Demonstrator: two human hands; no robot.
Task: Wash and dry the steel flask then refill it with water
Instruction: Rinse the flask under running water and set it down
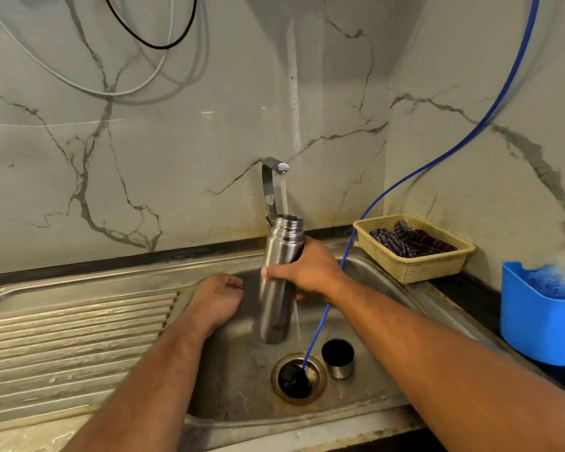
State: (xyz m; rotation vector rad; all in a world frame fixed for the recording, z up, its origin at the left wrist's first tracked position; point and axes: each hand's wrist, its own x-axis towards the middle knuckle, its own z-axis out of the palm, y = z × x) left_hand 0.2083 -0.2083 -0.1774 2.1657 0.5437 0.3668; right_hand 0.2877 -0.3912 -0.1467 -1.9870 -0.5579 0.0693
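the right hand [302, 275] grips the steel flask [279, 282] upright under the running tap [274, 184] — the rinsing step, it seems. the left hand [217, 296] hovers loosely curled just left of the flask, holding nothing — next it likely joins in to rub the wall.

Brushed steel flask [279, 272], scuffed steel sink [79, 337], glossy marble wall [177, 141], woven plastic basket [418, 269]

Your steel flask [274, 308] is uncapped, threaded neck exposed, and stands near upright with its mouth under the running water stream [283, 194]. Your right hand [307, 272] grips its upper body above the sink basin [229, 370]. Its steel cap [338, 360] stands just beside the drain [299, 378].
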